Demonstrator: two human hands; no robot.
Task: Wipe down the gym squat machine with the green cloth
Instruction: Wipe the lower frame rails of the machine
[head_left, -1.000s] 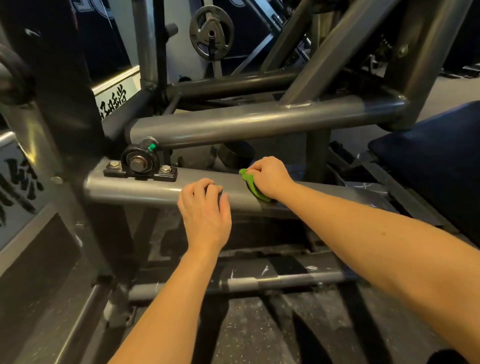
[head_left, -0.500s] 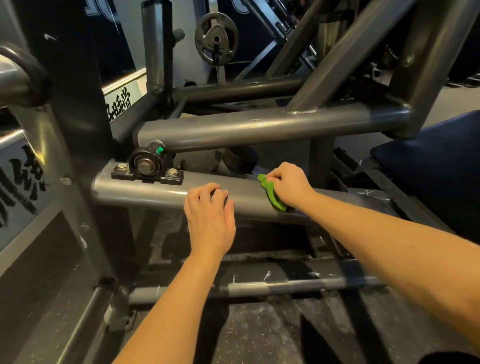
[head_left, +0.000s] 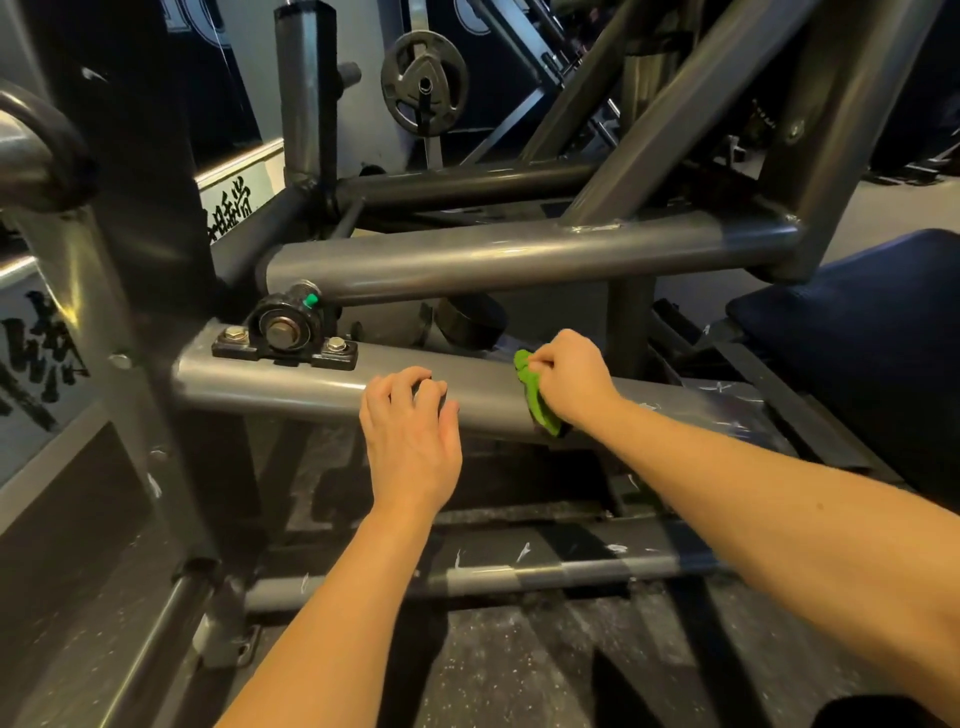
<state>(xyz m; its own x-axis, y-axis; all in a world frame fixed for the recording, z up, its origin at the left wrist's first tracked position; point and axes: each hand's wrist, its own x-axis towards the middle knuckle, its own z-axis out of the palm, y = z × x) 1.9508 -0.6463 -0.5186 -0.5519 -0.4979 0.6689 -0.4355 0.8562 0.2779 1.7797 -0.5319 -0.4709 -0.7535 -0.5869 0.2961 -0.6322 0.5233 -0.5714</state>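
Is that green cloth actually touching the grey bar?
Touching. The head view shows the right hand holding the cloth against the bar. The cloth drapes down the bar's front with no gap.

- Black brush-script characters on the white wall strip (head_left: 228, 210), upper left of the frame: too stylised to read.
- Larger black characters on the left-edge panel (head_left: 44, 358): cut off, unreadable.

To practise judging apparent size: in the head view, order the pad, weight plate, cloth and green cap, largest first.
1. pad, cut off by the frame edge
2. weight plate, though it is farther off
3. cloth, partly hidden in the right hand, so only its visible part is ranked
4. green cap
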